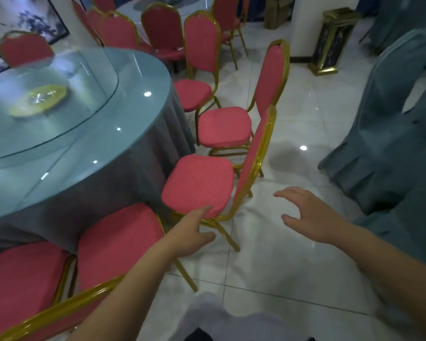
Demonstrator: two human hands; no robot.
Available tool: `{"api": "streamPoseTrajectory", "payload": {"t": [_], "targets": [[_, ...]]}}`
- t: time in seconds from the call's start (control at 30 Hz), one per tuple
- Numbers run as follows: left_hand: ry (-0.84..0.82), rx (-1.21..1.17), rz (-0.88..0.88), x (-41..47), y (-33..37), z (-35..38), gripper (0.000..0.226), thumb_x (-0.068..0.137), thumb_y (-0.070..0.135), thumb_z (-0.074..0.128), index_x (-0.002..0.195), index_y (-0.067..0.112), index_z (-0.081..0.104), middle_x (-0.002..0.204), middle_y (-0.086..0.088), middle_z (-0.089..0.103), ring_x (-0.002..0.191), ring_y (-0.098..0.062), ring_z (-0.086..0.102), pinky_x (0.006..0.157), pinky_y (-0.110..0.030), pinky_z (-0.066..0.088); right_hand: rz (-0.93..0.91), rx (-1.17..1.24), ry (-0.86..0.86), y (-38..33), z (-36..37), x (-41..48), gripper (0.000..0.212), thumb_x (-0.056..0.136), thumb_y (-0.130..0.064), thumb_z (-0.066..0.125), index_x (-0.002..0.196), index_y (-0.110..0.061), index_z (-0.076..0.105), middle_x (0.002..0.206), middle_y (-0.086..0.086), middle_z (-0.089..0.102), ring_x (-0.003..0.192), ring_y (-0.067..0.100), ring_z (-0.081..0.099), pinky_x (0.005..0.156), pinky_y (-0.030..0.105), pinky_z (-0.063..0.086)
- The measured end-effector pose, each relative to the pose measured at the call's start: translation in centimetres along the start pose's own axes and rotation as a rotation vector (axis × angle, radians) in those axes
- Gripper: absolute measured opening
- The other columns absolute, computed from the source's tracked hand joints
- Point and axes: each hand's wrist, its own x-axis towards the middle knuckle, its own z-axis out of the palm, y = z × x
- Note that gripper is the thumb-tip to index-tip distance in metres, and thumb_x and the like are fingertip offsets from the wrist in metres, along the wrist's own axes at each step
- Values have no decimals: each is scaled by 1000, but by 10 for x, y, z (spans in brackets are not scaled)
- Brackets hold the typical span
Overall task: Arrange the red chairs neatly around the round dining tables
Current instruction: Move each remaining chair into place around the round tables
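Up and left of all the fingers spreads the round table [133, 99] with its glass turntable [59, 126]. Just ahead of the left fingers [200, 214] stands a red chair [199, 183]. The left hand [190, 232] touches its seat edge, fingers straight. Right of the chair's back, the right hand [308, 215] hovers, fingers spread, holding nothing. A yellow dish [38, 99] sits on the turntable, its contents too blurred to tell.

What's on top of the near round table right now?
A glass turntable sits on the table, with a yellow dish at its middle. The left part of the top runs out of frame, so it cannot be seen.
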Motion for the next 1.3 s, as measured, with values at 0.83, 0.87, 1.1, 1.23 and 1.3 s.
{"api": "streamPoseTrajectory", "payload": {"t": [0.83, 0.87, 1.1, 1.23, 1.3], "targets": [[-175, -314, -301, 285, 110, 7, 91, 79, 49, 74, 149, 46, 16, 143, 9, 41, 122, -14, 48, 99, -28, 42, -451, -483, -464, 138, -133, 388, 83, 70, -65, 72, 143, -46, 36, 155, -9, 31, 147, 22, 17, 117, 54, 14], [-169, -339, -343, 281, 108, 10, 89, 78, 48, 75, 149, 46, 20, 142, 10, 43, 122, -15, 51, 101, -32, 46, -518, -502, -492, 137, -132, 404, 62, 73, -54, 73, 130, -45, 51, 138, -13, 49, 138, 19, 35, 113, 54, 22], [337, -248, -737, 280, 147, 63, 70, 79, 9, 59, 138, 43, 45, 122, 7, 60, 105, -17, 59, 83, -33, 52, -830, -501, -656, 143, -131, 456, 24, 80, -31, 58, 98, -43, 68, 80, -18, 66, 54, -4, 53, 50, 17, 44], [669, -312, -970, 300, 164, 83, 66, 77, -5, 46, 124, 38, 63, 112, 4, 68, 98, -19, 63, 76, -32, 54, -911, -446, -585, 159, -129, 472, 25, 81, -22, 58, 101, -32, 69, 87, -8, 68, 72, 7, 58, 59, 27, 45], [667, -327, -968, 306, 167, 80, 64, 76, -7, 45, 120, 33, 67, 108, 0, 69, 96, -22, 63, 75, -33, 54, -904, -461, -573, 161, -129, 477, 25, 80, -18, 57, 99, -28, 69, 88, -4, 68, 81, 19, 63, 67, 32, 50]]}}
